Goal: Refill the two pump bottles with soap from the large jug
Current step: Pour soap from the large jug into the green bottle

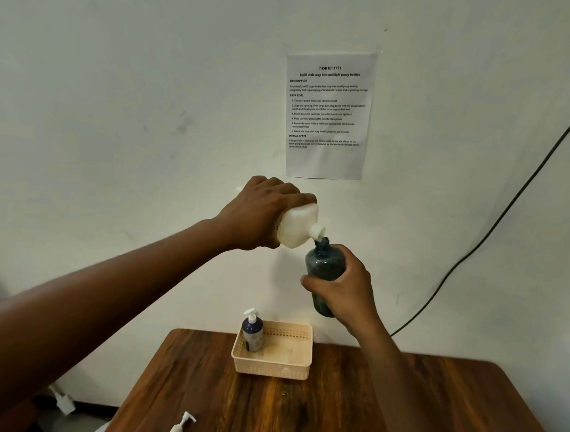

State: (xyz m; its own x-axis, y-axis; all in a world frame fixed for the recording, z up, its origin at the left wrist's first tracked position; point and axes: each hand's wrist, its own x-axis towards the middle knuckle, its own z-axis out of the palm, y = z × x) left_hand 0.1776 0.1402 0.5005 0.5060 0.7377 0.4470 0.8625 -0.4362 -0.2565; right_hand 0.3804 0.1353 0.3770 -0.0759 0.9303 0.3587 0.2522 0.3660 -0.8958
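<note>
At frame centre, left hand gripped tilted jug, spout over dark bottle; right hand wrapped bottle's body. Smooth plastic, probably slippery; best held mid-body.

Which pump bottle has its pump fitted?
The dark blue bottle standing in the basket; the grey bottle in the right hand is open-necked.

A staged test room, not a home: a printed white task sheet hangs taped on the bare off-white wall above a small dark wooden table.
</note>
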